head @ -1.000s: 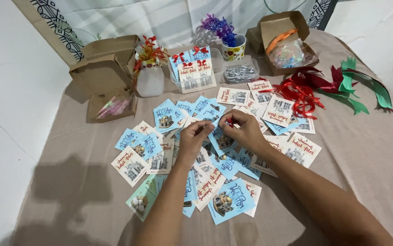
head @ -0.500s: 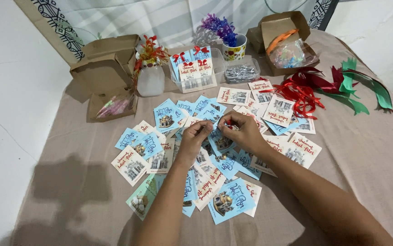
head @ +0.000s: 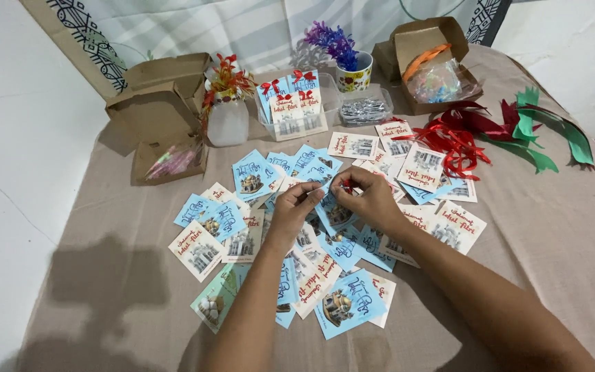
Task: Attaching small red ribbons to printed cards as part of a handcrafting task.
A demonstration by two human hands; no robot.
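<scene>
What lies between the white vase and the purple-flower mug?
In the head view, a clear tray holding bow-topped cards lies between the white vase and purple-flower mug.

Bare tablecloth (head: pixel 552 234) open right and near-left, scattered cards (head: pixel 256 207) around hands, boxes (head: pixel 159 96) behind

The left hand (head: pixel 296 207) and right hand (head: pixel 370 198) cover most of the blue card (head: pixel 330 210) they pinch. The tiny red thing (head: pixel 345 183) at its top is too small to tell. Both arms are cut off at the 6 o'clock edge. The clear tub (head: pixel 365 109) at 12 o'clock holds shiny bits, too blurry to tell.
</scene>
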